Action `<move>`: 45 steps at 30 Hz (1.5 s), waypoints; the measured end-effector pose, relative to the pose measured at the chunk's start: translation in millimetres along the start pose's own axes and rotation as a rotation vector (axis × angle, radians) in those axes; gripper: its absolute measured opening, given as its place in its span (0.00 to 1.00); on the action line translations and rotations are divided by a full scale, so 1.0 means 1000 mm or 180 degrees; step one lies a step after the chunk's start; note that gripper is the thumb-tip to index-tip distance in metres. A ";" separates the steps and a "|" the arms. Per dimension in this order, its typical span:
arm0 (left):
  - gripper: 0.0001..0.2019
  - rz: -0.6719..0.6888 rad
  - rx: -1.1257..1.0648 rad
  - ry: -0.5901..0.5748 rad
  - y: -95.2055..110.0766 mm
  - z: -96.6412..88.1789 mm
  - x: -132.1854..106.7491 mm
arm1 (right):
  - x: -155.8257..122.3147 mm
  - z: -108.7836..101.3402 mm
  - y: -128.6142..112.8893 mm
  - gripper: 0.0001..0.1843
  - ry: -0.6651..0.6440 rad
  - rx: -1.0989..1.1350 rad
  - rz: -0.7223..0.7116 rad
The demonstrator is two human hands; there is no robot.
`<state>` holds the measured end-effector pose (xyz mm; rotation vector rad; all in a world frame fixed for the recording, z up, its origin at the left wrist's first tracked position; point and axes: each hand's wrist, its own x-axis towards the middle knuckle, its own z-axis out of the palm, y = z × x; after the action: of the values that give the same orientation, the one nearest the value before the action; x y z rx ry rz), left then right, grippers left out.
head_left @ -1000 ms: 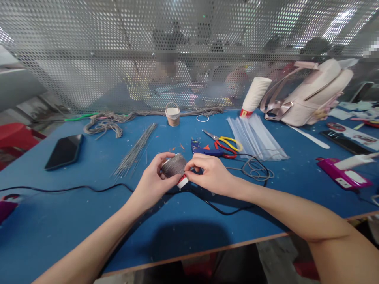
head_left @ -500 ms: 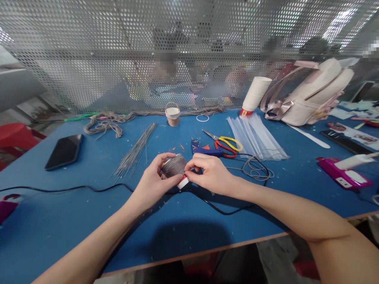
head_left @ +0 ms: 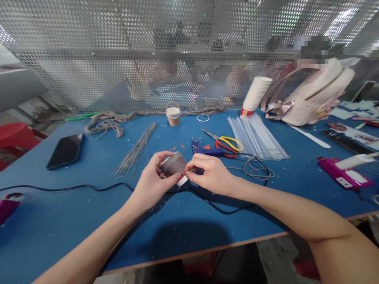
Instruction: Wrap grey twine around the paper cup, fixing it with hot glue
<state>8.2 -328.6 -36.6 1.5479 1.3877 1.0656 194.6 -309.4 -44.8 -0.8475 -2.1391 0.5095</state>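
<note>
My left hand (head_left: 154,177) is closed around a paper cup (head_left: 182,180) tilted on its side above the table. Grey cord (head_left: 174,165) is wound in close rows over most of the cup, and a red and white band shows at its near end. Against that band, the thumb and forefinger of my right hand (head_left: 209,171) are pinched on the grey cord; the exact grip is partly hidden. A loose length of cord (head_left: 251,169) lies coiled to the right of this hand. Just beyond the hands rests a blue glue gun (head_left: 207,151), beside scissors (head_left: 226,142) with yellow and red handles.
Grey wires (head_left: 136,152) and a phone (head_left: 65,151) lie left. Behind stand a small basket (head_left: 173,116) and a cord bundle (head_left: 106,123). To the right are clear strips (head_left: 256,138), stacked paper cups (head_left: 256,94), a backpack (head_left: 314,94) and a purple power strip (head_left: 343,173). A black cable (head_left: 213,205) crosses nearby.
The wrapped cup has tilted and shifted slightly left in my left hand. My right hand stays pinched at the cup's banded end, almost unmoved.
</note>
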 end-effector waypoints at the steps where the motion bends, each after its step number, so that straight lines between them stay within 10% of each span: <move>1: 0.27 -0.0008 -0.0001 -0.0002 0.000 0.000 0.000 | 0.000 0.000 0.000 0.05 0.0022 0.0003 -0.0009; 45: 0.27 -0.0131 0.0141 -0.0092 0.001 -0.002 0.003 | 0.001 0.000 0.002 0.05 -0.0007 0.0015 0.0158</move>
<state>7.0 -326.1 -35.3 1.5540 1.4263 0.9902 194.6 -307.5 -45.8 -0.8996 -2.1224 0.5410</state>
